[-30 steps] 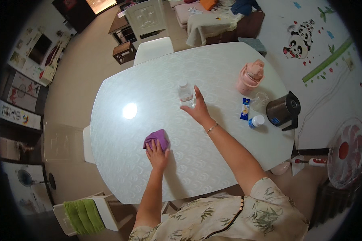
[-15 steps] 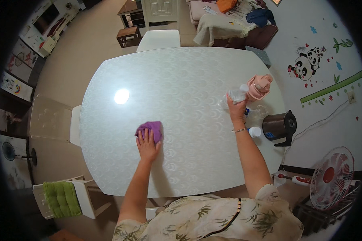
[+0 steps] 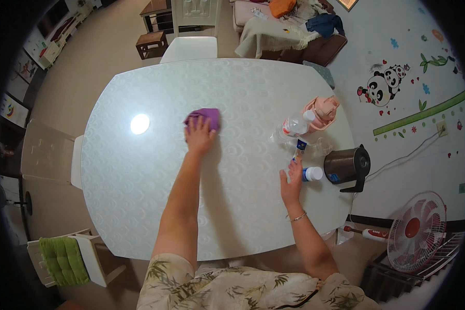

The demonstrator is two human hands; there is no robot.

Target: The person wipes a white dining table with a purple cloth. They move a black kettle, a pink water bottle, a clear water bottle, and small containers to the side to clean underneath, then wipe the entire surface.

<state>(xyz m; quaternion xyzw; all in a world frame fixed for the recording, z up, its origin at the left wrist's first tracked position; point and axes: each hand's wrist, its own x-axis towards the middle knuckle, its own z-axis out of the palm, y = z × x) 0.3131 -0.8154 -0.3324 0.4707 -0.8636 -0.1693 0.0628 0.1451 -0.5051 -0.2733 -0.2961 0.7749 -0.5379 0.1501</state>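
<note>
A: Pose of L hand?
B: Laid palm-down w/ fingers fanned, at end of long, nearly straight fwd reach. Pressed on purple cloth, bunched under fingers and just beyond.
A: And R hand?
B: Held closer to body than L. Opened, w/ thumb well apart from fingers, gripping nothing visible. Aimed w/ fingertips at near end of blue packet; just to R of fingers, white-capped btl.
A: Diff vs prev frame?
B: Slid L hand + cloth farther fwd. Let go of clear btl, now standing beyond R hand, next to pink tumbler. Drew R hand back twd body.
A: Hard to make out?
B: Can't tell if touching packet or only hovering. Covered by R fingers: packet's near end. Covered by L hand: cloth's near edge. Faint against tabletop: clear cup, beyond R hand and to its R.
</note>
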